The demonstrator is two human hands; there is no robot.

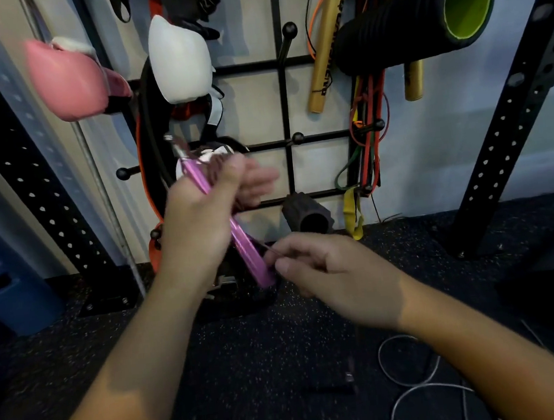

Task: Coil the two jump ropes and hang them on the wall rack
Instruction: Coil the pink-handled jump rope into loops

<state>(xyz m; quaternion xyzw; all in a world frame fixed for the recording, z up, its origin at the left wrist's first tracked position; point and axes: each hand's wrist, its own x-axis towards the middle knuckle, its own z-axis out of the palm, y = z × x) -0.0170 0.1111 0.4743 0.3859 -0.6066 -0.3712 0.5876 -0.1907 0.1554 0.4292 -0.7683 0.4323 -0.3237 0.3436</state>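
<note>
My left hand (202, 213) grips the pink handles of a jump rope (249, 249), held slanting in front of the black wall rack (284, 102). Dark loops of its cord bunch over my left fingers, blurred. My right hand (334, 271) pinches the thin dark cord just beside the lower end of the pink handles. A second jump rope with a silvery cord (406, 362) lies loose on the floor at the lower right, and its dark handle (331, 384) rests beside it.
Pink (66, 80) and white (178, 57) boxing gloves, gold sticks (325, 48), resistance bands (369, 128) and a black foam roller (419, 16) hang on the rack. Bare pegs (288, 29) stick out at its middle. A smaller roller (308, 215) sits low. Black perforated uprights (511, 105) flank both sides.
</note>
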